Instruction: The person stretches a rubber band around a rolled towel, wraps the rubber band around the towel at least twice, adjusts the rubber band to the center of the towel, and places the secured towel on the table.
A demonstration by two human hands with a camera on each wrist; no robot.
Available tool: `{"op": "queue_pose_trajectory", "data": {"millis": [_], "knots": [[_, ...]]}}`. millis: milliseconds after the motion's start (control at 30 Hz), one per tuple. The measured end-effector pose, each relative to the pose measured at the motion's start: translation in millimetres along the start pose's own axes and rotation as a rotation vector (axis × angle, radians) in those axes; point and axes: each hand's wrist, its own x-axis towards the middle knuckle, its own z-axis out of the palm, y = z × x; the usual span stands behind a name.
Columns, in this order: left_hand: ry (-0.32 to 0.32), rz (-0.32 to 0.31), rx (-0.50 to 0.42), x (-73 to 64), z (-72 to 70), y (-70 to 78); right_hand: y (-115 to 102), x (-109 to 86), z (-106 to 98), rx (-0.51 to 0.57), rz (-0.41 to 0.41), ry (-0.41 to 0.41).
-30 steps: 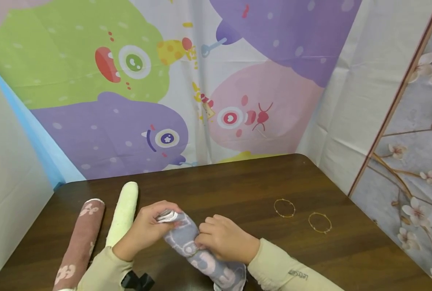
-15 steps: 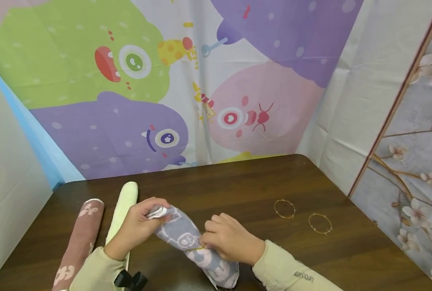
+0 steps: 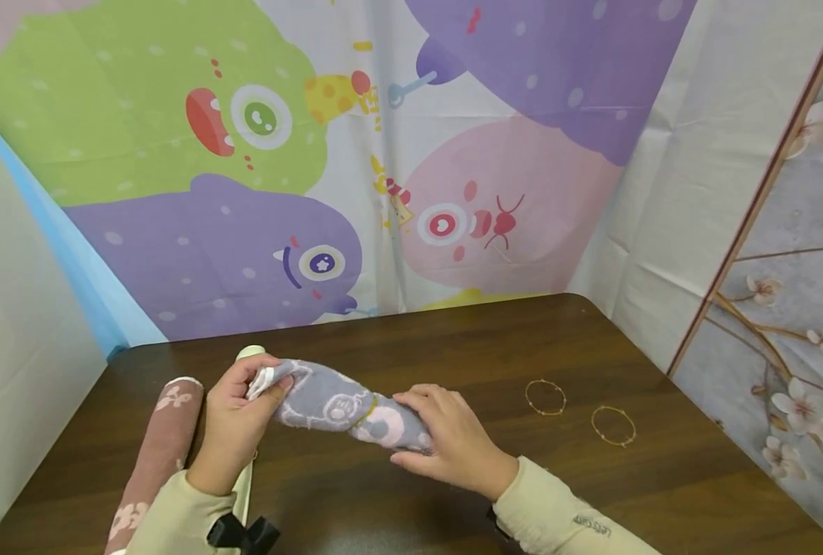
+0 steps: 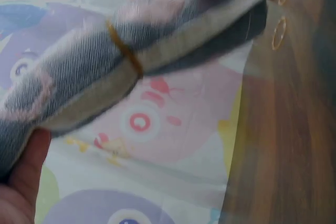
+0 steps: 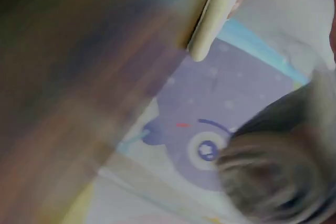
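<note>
From my remote seat I saw a cartoon-monster cloth backdrop point(image 3: 141, 146) behind a dark brown wood-grain table point(image 3: 467, 347). I judged one roll of three done: a thin yellow elastic band point(image 3: 367, 411) circled the grey-blue, pink-patterned towel roll point(image 3: 317, 391) near its middle. Two loose thin yellow rings point(image 3: 549, 415) lay unused at right; the dusty-brown towel roll with pale motifs point(image 3: 162, 432) and the pale green towel roll point(image 5: 218, 22) seemed left to band, though the left forearm hid much of the green one. The grey-blue roll slanted above the table, the left hand point(image 3: 234, 416) clamped on its white-edged end, the right hand point(image 3: 453, 439) gripping the other, fingers over it and thumb below
</note>
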Motion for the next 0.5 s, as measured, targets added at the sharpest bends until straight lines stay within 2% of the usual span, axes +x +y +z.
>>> {"op": "queue_pose_trajectory", "data": {"millis": [67, 167, 233, 300, 367, 433, 500], "knots": [[0.040, -0.046, -0.038, -0.6, 4.3, 2.6, -2.1, 2.8, 2.0, -0.106, -0.057, 0.069], [0.047, -0.110, -0.073, -2.6, 12.2, 5.8, -6.9, 9.9, 4.6, -0.201, -0.084, 0.126], [0.025, -0.132, -0.071, -4.4, 16.0, 7.4, -9.7, 13.5, 5.2, -0.215, -0.057, 0.117], [-0.020, -0.126, -0.035, -6.0, 17.3, 8.6, -11.5, 15.1, 5.0, -0.182, 0.002, 0.081], [-0.083, -0.076, 0.056, -6.9, 16.1, 9.0, -12.4, 15.0, 3.8, -0.051, 0.083, 0.019], [-0.156, 0.015, 0.179, -6.6, 12.7, 9.1, -12.6, 13.5, 3.0, 0.200, 0.194, -0.071], [-0.257, 0.138, 0.270, -5.4, 7.7, 8.5, -12.5, 11.5, 2.5, 0.498, 0.331, -0.151]]}}
